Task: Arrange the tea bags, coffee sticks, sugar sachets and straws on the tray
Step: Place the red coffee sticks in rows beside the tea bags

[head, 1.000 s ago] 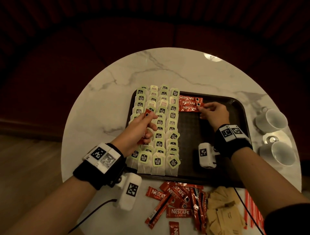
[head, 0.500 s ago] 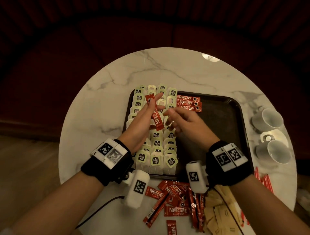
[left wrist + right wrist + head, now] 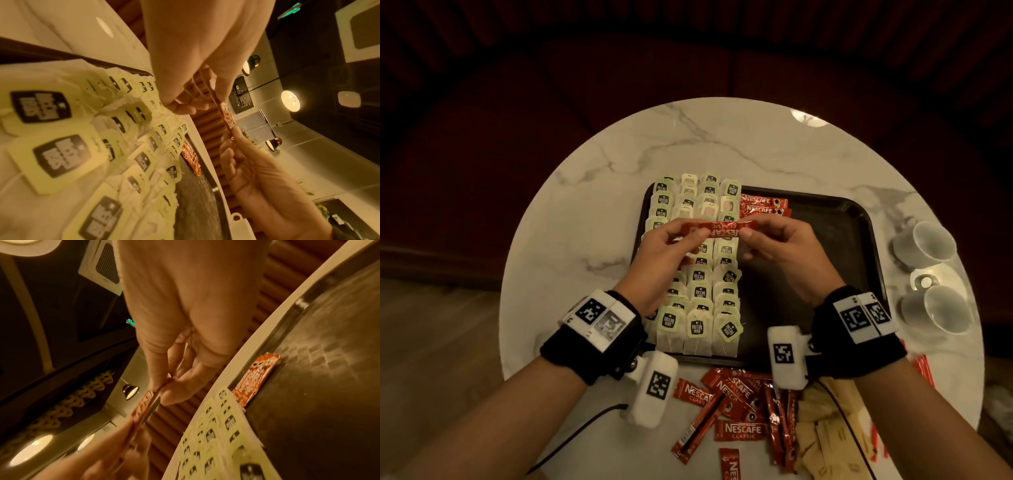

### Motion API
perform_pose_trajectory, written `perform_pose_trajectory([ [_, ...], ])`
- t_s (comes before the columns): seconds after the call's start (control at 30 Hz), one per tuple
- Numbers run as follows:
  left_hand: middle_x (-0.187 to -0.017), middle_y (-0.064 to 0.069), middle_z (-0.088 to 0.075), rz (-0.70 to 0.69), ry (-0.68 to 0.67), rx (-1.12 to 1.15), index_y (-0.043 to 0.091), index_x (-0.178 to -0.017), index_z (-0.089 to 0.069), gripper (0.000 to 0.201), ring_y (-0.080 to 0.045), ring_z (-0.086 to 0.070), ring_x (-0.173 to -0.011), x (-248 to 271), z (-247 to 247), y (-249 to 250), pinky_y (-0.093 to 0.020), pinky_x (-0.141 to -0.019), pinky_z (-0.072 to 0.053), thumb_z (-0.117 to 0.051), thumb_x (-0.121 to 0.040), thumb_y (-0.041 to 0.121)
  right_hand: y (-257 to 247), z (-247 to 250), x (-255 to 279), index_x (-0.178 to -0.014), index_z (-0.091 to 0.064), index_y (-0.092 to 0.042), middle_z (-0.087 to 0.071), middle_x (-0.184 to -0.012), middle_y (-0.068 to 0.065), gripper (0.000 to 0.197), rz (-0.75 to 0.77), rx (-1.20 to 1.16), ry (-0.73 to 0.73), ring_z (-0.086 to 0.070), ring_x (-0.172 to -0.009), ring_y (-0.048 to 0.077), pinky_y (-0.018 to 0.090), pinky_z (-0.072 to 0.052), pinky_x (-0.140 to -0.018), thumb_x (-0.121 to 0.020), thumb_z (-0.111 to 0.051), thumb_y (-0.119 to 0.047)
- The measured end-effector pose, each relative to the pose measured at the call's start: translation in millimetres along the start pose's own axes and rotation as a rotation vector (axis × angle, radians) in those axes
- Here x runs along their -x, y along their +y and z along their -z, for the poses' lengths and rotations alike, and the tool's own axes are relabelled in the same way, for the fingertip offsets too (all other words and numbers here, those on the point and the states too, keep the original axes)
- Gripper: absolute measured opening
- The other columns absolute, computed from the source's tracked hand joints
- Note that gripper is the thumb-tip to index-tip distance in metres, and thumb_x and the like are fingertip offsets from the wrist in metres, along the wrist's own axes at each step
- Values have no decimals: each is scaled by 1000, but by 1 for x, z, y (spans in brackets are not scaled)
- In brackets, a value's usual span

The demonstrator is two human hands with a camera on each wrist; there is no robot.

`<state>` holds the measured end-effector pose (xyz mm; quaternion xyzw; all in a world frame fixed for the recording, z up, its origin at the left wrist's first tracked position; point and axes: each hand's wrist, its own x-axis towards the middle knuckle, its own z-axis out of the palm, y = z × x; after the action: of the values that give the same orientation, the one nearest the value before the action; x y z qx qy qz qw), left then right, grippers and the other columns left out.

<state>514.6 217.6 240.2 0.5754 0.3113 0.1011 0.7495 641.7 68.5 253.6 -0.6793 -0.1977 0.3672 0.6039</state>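
Observation:
A red coffee stick (image 3: pixel 719 229) hangs level above the tea bags, held at both ends. My left hand (image 3: pixel 681 236) pinches its left end and my right hand (image 3: pixel 751 234) pinches its right end. The same coffee stick (image 3: pixel 226 113) shows between both hands in the left wrist view, and the coffee stick (image 3: pixel 144 407) again in the right wrist view. Rows of green-tagged tea bags (image 3: pixel 700 291) fill the left part of the black tray (image 3: pixel 835 246). A few coffee sticks on the tray (image 3: pixel 762 207) lie at its far edge beside the tea bags.
On the marble table (image 3: pixel 599 212) in front of the tray lie several loose coffee sticks (image 3: pixel 739 407), brown sugar sachets (image 3: pixel 822 428) and red straws (image 3: pixel 923 366). Two white cups (image 3: pixel 924 243) stand at the right. The tray's right half is bare.
My right hand left the sticks on the tray and came over to the stick in my left hand. That stick turned from upright to level, and both hands now hold it.

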Motion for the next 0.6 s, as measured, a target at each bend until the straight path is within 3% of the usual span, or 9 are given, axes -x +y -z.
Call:
perform_pose_trajectory([
  [0.1,-90,3,-67,-56,-16,-103,21,-97,-71,14,2,-59,-70,1,-2,0,-15,-65,-48,-70,-86,13,-2,4,-2,-103,-68,-7,-76,-90,-4,14,15,-59,43,-70,-81,5,16,-54,-70,-91,-61,-4],
  [0.2,-98,-2,-69,-102,-30,-128,13,-101,-71,16,1,-62,-77,1,-7,4,-12,-66,-48,-70,-85,14,-4,6,-5,-105,-69,-8,-76,-98,0,16,32,-30,30,-70,-91,8,18,-54,-74,-91,-62,-5],
  [0.3,-102,1,-70,-177,-19,-252,17,-106,-71,24,-11,-64,-92,-4,-5,7,-25,-74,-56,-73,-84,26,-9,8,-4,-105,-71,-7,-75,-96,-1,16,57,91,-17,-69,-90,6,17,-53,-75,-91,-65,-7],
  [0.4,-96,7,-71,-214,-78,-387,24,-103,-73,22,-10,-65,-92,-7,-5,12,-29,-80,-55,-75,-81,29,-15,6,-3,-106,-72,-8,-75,-100,0,18,84,165,-50,-70,-94,9,20,-54,-80,-89,-67,-10],
  [0.5,-91,3,-74,-200,-105,-292,20,-95,-74,12,-10,-70,-90,-9,-8,16,-24,-84,-55,-73,-83,16,-14,2,-1,-114,-68,-12,-73,-109,5,29,90,87,-20,-69,-103,15,29,-55,-88,-87,-68,-20],
  [0.6,-92,0,-75,-197,-69,-178,15,-95,-72,11,-10,-71,-88,-10,-10,14,-22,-82,-55,-71,-85,12,-5,-4,5,-120,-64,-20,-71,-112,-3,42,16,60,-29,-67,-107,13,35,-54,-93,-81,-71,-34],
])
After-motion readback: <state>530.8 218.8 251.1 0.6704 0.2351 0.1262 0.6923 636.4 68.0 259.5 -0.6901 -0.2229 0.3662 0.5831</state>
